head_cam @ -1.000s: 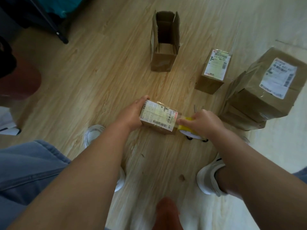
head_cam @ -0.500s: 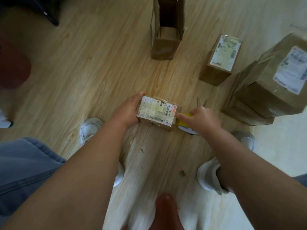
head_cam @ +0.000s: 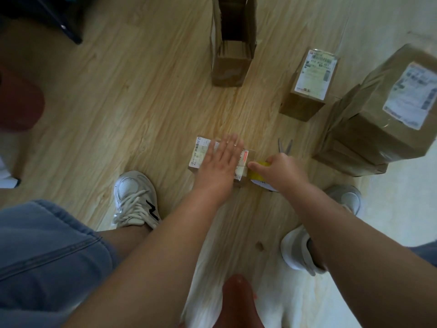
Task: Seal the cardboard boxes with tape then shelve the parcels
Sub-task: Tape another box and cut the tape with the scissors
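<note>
Small box (head_cam: 201,153) lies on the floor (head_cam: 142,102) between the feet, label up, long axis running left-right. Left hand (head_cam: 220,163) presses flat on top, fingers straight and pointing away. Right hand (head_cam: 282,170) curls around the yellow tape roll (head_cam: 258,175) at the box's right end. Scissors (head_cam: 285,146) lie just beyond.

Pale wood floor (head_cam: 142,102), white laced sneaker (head_cam: 134,200), blue denim shorts (head_cam: 47,256), scissors (head_cam: 285,146) lying on floor

Brown boxes (head_cam: 369,138) – yellow tape roll (head_cam: 259,174)
</note>
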A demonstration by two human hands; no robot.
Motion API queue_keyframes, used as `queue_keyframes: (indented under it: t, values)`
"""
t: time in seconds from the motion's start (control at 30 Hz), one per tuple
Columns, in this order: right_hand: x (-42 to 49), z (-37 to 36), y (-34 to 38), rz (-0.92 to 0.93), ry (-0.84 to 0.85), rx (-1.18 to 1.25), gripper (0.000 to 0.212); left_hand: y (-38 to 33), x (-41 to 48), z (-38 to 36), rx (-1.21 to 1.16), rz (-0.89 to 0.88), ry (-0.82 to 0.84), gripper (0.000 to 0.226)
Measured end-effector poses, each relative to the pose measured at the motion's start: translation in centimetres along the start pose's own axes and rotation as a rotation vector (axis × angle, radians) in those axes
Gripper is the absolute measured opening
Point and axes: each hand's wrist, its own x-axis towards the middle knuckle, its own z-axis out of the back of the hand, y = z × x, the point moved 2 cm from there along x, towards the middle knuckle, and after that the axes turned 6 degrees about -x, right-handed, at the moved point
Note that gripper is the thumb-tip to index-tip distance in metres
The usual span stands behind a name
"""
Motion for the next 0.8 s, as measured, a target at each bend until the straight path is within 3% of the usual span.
queue_keyframes:
  t: [0.33,0.6,0.8]
  values:
    - [-0.3,-0.9,-0.1,-0.038,-0.016,0.0,0.053,-0.2,0.4,-1.0,-0.113,-0.008,0.023,0.077]
    - [-0.1,-0.3,0.1,0.009,0.061,0.076,0.055,-0.9,0.9,0.2,-0.07,0.056,0.0,0.095]
    - [-1.6,0.2,-1.1,0.038,0.095,0.367,0.053,0.3,0.4,1.1,-0.247,0.025,-0.111,0.091]
